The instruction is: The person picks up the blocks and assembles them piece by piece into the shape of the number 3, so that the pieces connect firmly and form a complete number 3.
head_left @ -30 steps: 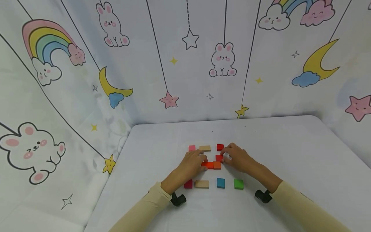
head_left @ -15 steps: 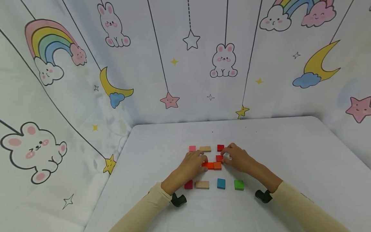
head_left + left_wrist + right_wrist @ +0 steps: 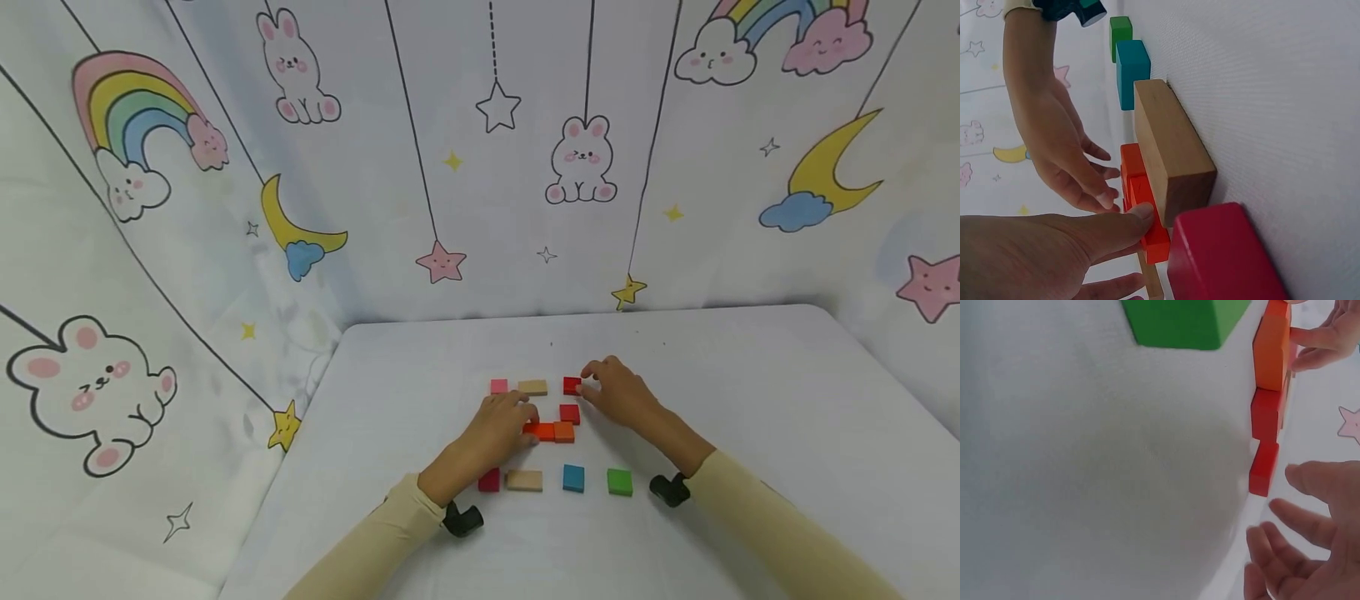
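My left hand (image 3: 491, 429) pinches a long orange-red block (image 3: 1154, 240) between thumb and fingers, low on the table. An orange block (image 3: 564, 432) lies at the right end of that block. Just behind it sits a red block (image 3: 569, 414). Farther back is another red block (image 3: 572, 386), with my right hand (image 3: 618, 392) beside it on the right. In the right wrist view, the fingers (image 3: 1300, 522) are spread and loosely bent, with a gap between thumb and that far red block (image 3: 1264, 469).
Behind the left hand lie a pink block (image 3: 498, 387) and a wooden block (image 3: 532, 387). A nearer row has a crimson block (image 3: 489, 481), a wooden block (image 3: 524, 481), a blue block (image 3: 573, 478) and a green block (image 3: 619, 482). A patterned curtain (image 3: 495, 208) borders the white table (image 3: 420, 358).
My right hand has left the nearer red block and moved back beside the farther one. The left hand stays on the orange-red block.
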The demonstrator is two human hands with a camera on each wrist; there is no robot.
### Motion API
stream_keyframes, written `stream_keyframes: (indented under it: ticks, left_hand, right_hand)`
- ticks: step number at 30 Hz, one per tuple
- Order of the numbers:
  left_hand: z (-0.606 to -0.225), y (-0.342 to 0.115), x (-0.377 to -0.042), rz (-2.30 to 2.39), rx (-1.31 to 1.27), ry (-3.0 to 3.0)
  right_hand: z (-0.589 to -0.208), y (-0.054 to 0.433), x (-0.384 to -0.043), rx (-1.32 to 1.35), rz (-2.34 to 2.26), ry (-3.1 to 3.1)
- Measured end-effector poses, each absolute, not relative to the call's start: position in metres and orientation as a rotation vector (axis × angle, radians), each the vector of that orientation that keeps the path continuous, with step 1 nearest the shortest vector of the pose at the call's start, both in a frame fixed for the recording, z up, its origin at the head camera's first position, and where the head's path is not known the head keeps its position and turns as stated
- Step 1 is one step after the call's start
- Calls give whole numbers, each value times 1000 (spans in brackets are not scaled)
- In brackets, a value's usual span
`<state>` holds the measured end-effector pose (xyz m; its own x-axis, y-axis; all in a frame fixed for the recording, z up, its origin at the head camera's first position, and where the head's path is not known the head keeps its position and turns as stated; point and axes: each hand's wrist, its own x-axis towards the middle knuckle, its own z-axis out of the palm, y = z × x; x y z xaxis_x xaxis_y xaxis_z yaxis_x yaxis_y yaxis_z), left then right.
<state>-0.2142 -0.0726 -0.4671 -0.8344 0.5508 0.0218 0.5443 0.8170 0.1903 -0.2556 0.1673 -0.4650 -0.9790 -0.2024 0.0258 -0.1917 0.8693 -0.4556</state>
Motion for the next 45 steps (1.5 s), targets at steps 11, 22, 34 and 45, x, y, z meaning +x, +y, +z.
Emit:
stream_keyframes:
  ticks: [11, 22, 34, 45]
  left_hand:
    - [-468, -73, -213, 300, 908, 2964]
    - [-470, -74, -215, 300, 927, 2975]
    - [-468, -75, -213, 310, 928, 2976]
    - [-467, -75, -213, 312, 921, 2970]
  right_hand:
    - [-466, 156, -257, -176, -743, 3024]
    - [-467, 156, -257, -187, -771, 3004]
    - [-469, 161, -266, -231, -867, 2887]
    - [-467, 163, -268, -300, -889, 2835]
